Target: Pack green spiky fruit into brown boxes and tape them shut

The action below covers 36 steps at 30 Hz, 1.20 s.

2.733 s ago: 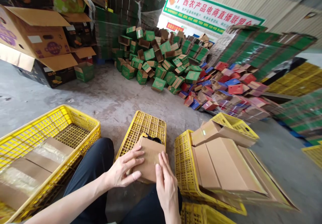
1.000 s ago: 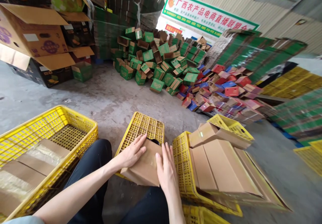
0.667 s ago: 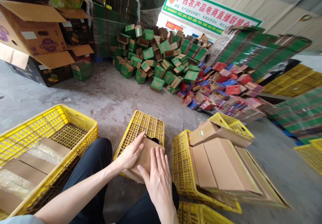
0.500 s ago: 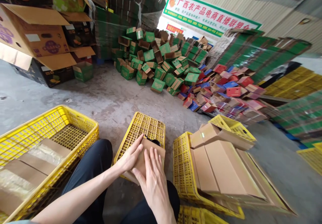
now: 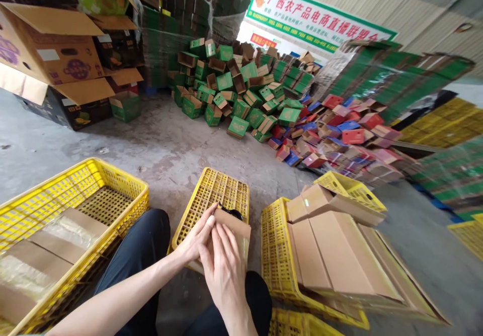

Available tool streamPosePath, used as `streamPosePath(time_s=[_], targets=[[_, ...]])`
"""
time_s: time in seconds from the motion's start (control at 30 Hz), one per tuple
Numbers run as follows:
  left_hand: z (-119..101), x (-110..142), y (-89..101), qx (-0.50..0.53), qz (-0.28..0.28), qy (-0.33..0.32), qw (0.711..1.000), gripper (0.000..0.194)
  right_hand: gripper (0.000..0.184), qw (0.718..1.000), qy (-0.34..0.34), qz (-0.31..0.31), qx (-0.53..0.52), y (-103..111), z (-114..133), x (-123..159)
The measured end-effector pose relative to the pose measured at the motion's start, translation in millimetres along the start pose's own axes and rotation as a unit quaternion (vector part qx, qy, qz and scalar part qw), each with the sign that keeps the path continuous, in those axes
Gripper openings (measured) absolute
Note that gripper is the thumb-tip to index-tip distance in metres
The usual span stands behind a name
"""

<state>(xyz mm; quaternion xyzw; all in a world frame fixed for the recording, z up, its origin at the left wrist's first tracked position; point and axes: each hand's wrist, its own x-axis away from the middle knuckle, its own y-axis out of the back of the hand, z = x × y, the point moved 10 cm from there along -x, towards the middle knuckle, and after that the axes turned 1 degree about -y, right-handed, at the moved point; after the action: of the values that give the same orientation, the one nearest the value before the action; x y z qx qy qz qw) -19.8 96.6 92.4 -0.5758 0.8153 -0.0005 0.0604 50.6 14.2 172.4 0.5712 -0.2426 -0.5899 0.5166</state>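
Note:
A small brown cardboard box [image 5: 238, 232] rests on an upturned yellow plastic crate [image 5: 215, 195] between my knees. My left hand [image 5: 196, 236] holds the box's left side, fingers pressed against it. My right hand [image 5: 225, 268] lies flat over the box's top, fingers stretched out together and pressing down, covering most of it. A black object [image 5: 231, 211] peeks out just behind the box's far edge.
A yellow crate [image 5: 113, 185] on my left holds wrapped flat cardboard. Another yellow crate [image 5: 275, 255] on my right carries a stack of flat brown blanks [image 5: 332, 250]. Piles of folded green boxes [image 5: 241, 89] and red and blue boxes [image 5: 339, 135] cover the concrete floor ahead.
My right hand has slid from the box's right edge onto its top and presses it flat. The left hand stays at the box's left side. The box has turned slightly.

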Motion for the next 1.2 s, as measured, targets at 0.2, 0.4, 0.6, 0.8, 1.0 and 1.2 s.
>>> streamPosePath(time_s=[0.2, 0.4, 0.6, 0.8, 1.0, 1.2], targets=[[-2.4, 2.8, 0.1, 0.023, 0.001, 0.022, 0.999, 0.069, 0.060, 1.000, -0.010, 0.010, -0.003, 1.4, 7.6, -14.3], [0.2, 3.4, -1.1, 0.033, -0.001, 0.018, 0.999, 0.068, 0.063, 1.000, 0.001, 0.014, -0.007, 1.2, 7.0, -0.3], [0.2, -0.5, -0.2, -0.006, -0.010, 0.007, 1.000, 0.067, 0.082, 0.999, 0.013, 0.030, 0.003, -1.2, 5.8, 17.5], [-2.6, -0.8, -2.5, 0.004, 0.010, 0.024, 1.000, 0.074, 0.080, 0.996, -0.070, 0.024, 0.047, 6.9, -42.3, 40.6], [6.1, -0.7, -6.5, 0.002, 0.034, 0.023, 0.999, 0.082, 0.080, 0.990, -0.143, 0.007, -0.003, 4.5, -62.5, 61.5], [4.4, 2.1, -5.0, -0.033, 0.037, 0.037, 0.998, 0.077, 0.066, 0.984, -0.167, -0.020, -0.065, 2.3, -63.9, 78.7]])
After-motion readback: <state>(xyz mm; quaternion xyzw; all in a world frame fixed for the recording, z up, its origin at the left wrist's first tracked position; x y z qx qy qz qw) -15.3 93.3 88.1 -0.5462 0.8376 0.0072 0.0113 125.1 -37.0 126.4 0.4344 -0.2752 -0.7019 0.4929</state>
